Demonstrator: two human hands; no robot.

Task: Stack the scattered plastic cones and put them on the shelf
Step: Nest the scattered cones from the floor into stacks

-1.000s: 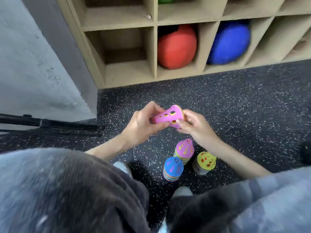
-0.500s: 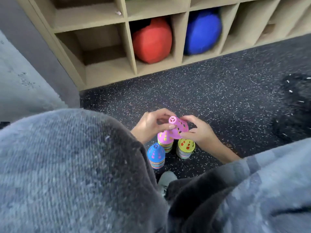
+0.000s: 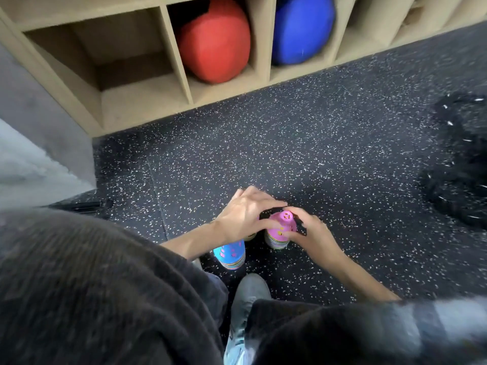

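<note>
A pink cone (image 3: 282, 225) with holes sits on top of the right-hand stack of cones (image 3: 275, 242) on the floor. My right hand (image 3: 309, 234) grips this cone from the right side. My left hand (image 3: 243, 214) reaches across from the left with its fingers fairly straight, fingertips touching the cone near its top. It covers a second stack, of which only a sliver of the base (image 3: 250, 236) shows. A third stack topped by a blue cone (image 3: 230, 255) stands nearer to me, beside my left wrist. The wooden shelf (image 3: 147, 101) stands beyond, its bottom-left cubby bare.
A red ball (image 3: 214, 40) and a blue ball (image 3: 301, 30) fill two lower cubbies. A black fuzzy object (image 3: 461, 159) lies on the speckled floor at right. My grey shoe (image 3: 249, 296) is just below the stacks. A grey wall (image 3: 39, 143) is at left.
The pink cone, held sideways in the air a second ago, came down onto the stack that had a yellow cone on top. My left hand moved over the middle stack.
</note>
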